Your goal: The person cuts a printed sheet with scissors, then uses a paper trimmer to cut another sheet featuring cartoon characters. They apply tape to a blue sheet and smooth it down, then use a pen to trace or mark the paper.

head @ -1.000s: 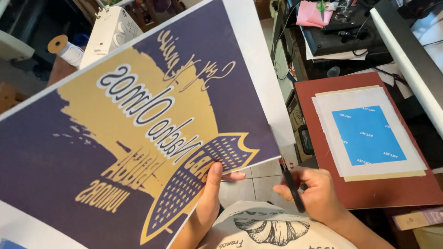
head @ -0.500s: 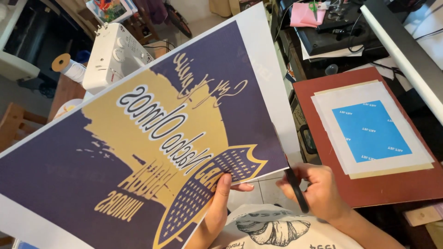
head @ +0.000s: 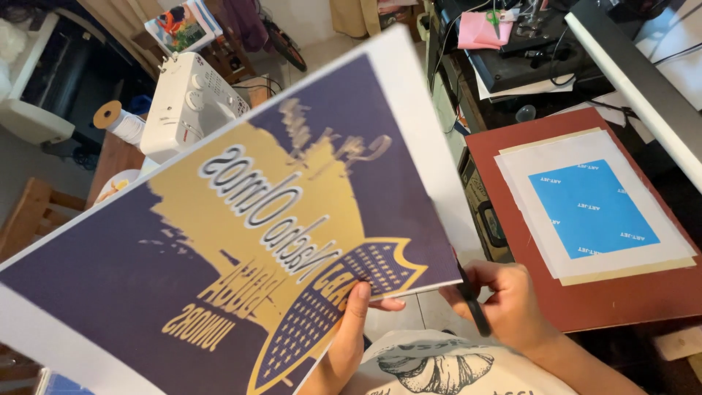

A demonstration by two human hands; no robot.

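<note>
**2 hands on a printed sheet**

The left hand [head: 349, 333] grips the bottom edge of a large navy-and-gold printed paper sheet [head: 241, 234] — held tilted in front. The right hand [head: 501, 303], at the sheet's right corner, is closed around black scissors [head: 474, 307].

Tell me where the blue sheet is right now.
In the head view the blue sheet lies at the right, on white paper atop the reddish-brown board, beyond the right hand and its scissors.
</note>
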